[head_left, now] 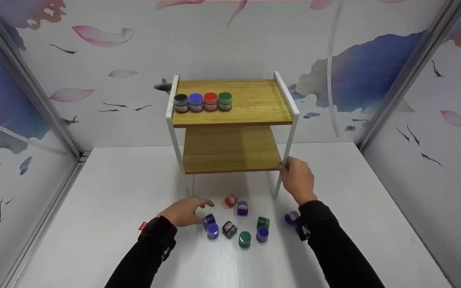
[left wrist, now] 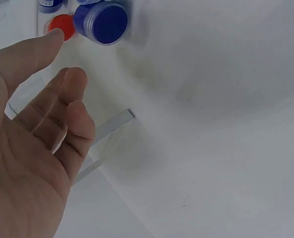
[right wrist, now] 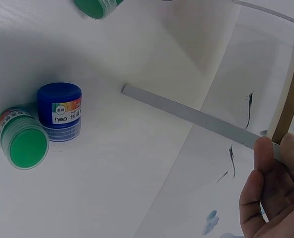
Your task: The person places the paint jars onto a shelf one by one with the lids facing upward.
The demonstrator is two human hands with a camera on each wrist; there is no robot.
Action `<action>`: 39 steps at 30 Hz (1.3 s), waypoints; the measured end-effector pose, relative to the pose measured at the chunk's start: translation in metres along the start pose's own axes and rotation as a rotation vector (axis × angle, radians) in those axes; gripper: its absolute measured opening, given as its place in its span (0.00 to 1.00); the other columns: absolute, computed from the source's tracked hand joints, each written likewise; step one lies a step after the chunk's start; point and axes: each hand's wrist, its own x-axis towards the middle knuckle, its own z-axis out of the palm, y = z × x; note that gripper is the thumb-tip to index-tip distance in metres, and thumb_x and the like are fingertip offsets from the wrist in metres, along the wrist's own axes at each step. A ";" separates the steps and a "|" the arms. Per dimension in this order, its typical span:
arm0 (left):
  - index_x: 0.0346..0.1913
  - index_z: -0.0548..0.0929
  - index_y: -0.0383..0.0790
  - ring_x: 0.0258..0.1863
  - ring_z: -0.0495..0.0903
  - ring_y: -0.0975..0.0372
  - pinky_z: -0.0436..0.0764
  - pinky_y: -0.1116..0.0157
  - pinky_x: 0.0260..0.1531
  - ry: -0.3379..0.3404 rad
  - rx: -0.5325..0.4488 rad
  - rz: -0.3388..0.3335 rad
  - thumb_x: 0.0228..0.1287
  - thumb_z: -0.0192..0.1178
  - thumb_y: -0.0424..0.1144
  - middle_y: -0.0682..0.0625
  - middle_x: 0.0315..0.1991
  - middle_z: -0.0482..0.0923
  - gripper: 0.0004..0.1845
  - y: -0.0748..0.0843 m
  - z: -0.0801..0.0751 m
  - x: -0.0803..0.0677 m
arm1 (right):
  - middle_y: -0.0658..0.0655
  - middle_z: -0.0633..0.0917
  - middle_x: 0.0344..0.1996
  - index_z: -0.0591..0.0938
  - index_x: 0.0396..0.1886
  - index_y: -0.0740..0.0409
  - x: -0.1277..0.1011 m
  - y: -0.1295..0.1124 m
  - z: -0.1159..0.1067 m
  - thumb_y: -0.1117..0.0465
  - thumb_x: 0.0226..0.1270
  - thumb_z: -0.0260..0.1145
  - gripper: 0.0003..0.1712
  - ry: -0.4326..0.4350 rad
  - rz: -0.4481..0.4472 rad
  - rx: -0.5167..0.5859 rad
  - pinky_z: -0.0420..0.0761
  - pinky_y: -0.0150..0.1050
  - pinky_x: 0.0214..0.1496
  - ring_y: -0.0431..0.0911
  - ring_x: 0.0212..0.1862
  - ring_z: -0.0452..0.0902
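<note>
My right hand (head_left: 298, 181) grips the white front leg (right wrist: 186, 115) of a two-tier wooden shelf (head_left: 254, 100), right at the lower board's corner. In the right wrist view, its fingers (right wrist: 264, 154) and thumb pinch that metal bar. Low over the table, my left hand (head_left: 183, 211) holds nothing, its fingers loosely bent. Close to its fingertips lies a tipped dark blue paint jar (head_left: 209, 220), with a lighter blue jar (head_left: 213, 231) just in front. A red jar (left wrist: 62, 26) appears past the left thumb in the left wrist view.
Several more jars are scattered below the shelf, among them a black jar (head_left: 229, 229) and a green jar (head_left: 245, 239). One blue jar (head_left: 291, 217) lies by the right wrist. On the top board, black, blue, red and green jars (head_left: 210, 102) form a row at the left.
</note>
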 end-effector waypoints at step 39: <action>0.53 0.75 0.41 0.47 0.82 0.47 0.79 0.49 0.49 0.191 0.129 -0.017 0.56 0.68 0.31 0.39 0.48 0.82 0.21 -0.016 0.037 0.009 | 0.57 0.83 0.23 0.82 0.29 0.62 0.000 -0.001 -0.001 0.59 0.66 0.66 0.10 0.006 0.005 0.001 0.73 0.41 0.27 0.48 0.25 0.75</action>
